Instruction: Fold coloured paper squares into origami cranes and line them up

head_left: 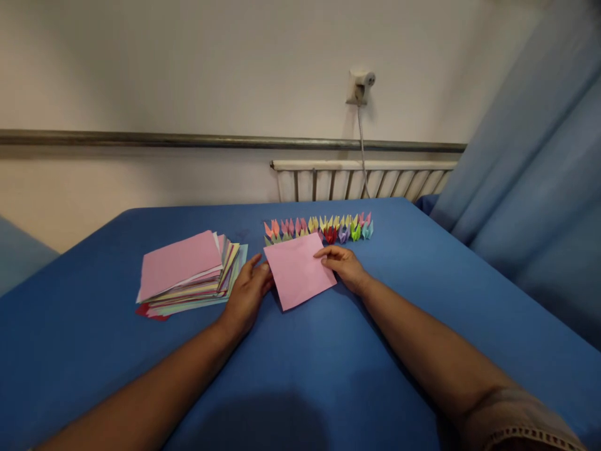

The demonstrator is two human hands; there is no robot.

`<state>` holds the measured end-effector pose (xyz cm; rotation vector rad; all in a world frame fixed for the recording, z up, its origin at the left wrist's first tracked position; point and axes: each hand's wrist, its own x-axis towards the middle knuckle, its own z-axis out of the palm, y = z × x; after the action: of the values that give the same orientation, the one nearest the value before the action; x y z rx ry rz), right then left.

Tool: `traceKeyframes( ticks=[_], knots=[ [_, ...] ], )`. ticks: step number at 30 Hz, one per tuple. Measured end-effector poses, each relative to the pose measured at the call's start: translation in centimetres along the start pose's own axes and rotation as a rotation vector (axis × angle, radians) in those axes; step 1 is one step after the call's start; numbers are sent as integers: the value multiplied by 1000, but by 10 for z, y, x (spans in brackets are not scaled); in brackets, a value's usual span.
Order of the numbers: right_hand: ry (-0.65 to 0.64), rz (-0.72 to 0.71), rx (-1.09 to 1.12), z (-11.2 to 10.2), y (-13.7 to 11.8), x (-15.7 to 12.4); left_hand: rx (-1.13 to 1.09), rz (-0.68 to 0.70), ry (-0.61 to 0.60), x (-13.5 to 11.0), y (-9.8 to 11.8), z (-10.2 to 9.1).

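A square sheet of pink origami paper (300, 272) is held up in front of me, tilted, with no fold that I can see. My right hand (345, 266) pinches it at the right edge, fingers on the front face. At the paper's left edge is my left hand (248, 288), its thumb raised apart from the fingers. Those fingertips reach the edge or just behind it; whether they touch it I cannot tell. Beyond the sheet stand rows of small folded paper cranes (331, 235) in several colours, partly hidden by it.
A thick, uneven stack of coloured paper (181, 266) lies left of my left hand, pink on top. Everything rests on a blue-covered surface (291, 376). Behind it are a wall rail (188, 139), a white barred frame (361, 166) and a plugged-in cord (361, 134). A blue curtain (530, 163) hangs at right.
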<state>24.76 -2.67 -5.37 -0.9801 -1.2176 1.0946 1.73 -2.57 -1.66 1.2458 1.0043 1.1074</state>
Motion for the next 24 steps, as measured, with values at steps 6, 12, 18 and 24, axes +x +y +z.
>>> traceKeyframes(
  ticks=[6, 12, 18, 24],
  knots=[
    [-11, 0, 80, 4, -5, -3, -90, -135, -141, -7, 2, 5],
    [-52, 43, 283, 9, -10, -6, 111, -5, -133, -2, -7, 1],
    [-89, 153, 284, 9, -10, -7, 91, -10, -151, -2, -7, -1],
    [-224, 168, 47, 13, -13, -14, 87, 124, -19, 1, -3, -3]
  ],
)
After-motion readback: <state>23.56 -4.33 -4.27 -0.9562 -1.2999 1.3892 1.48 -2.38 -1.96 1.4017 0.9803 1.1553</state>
